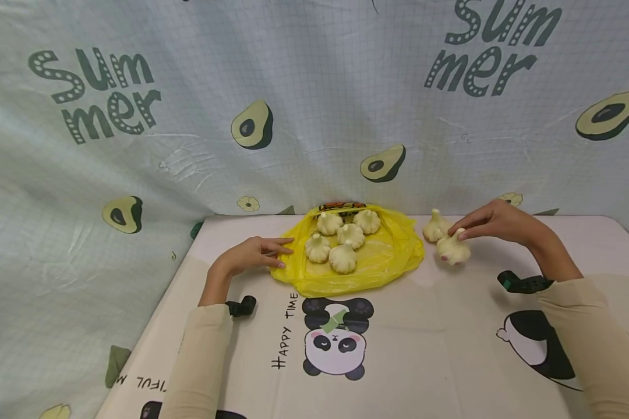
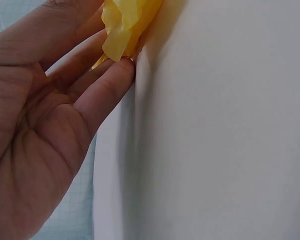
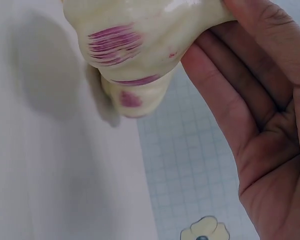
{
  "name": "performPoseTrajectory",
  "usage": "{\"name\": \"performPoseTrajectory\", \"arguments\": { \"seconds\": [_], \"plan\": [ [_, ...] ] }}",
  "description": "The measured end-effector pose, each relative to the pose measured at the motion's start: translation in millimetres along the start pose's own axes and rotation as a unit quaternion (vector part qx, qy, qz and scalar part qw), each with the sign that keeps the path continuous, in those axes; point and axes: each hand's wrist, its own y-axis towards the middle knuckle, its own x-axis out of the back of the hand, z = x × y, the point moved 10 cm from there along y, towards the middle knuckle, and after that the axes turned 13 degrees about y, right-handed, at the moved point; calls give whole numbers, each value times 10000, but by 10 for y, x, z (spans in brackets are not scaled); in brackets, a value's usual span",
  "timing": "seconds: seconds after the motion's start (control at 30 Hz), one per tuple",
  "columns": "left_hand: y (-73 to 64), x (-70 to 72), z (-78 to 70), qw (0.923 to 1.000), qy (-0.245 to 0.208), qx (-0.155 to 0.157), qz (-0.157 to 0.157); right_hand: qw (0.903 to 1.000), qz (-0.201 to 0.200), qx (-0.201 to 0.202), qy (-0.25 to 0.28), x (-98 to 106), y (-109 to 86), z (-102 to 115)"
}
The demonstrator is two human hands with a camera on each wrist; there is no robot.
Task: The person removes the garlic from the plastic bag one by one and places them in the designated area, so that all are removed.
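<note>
My right hand (image 1: 495, 224) pinches a garlic bulb (image 1: 453, 249) by its stem between thumb and fingertips. Close up in the right wrist view, this bulb (image 3: 125, 37) is pale and glossy with purple streaks. Just behind it a second garlic bulb (image 1: 435, 227) stands on the table, stem up. A yellow plastic bag (image 1: 388, 262) lies spread open in the middle, with several garlic bulbs (image 1: 343, 257) on it. At the bag's left edge my left hand (image 1: 246, 255) holds the rim, and a crumpled flap of yellow plastic (image 2: 122, 30) sits between its thumb and fingers.
The table (image 1: 414, 349) has a pale cover printed with pandas and lettering. A hanging cloth (image 1: 314, 87) with avocado prints rises right behind the bag. Black wrist cameras (image 1: 243, 306) are strapped on both forearms.
</note>
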Motion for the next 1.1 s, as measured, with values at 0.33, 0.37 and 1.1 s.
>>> {"name": "performPoseTrajectory", "arguments": {
  "seconds": [0.33, 0.37, 1.1],
  "plan": [
    [-10, -2, 4, 10000, -19, 50, 7, 9992, -317, -207, -103, 160, -82, -106],
    [-10, -1, 8, 10000, -21, 62, 5, 9992, -350, -192, -100, 177, -88, -103],
    [17, -6, 32, 9999, 34, 102, 52, 9920, -979, -706, -362, 506, -205, -187]
  ]
}}
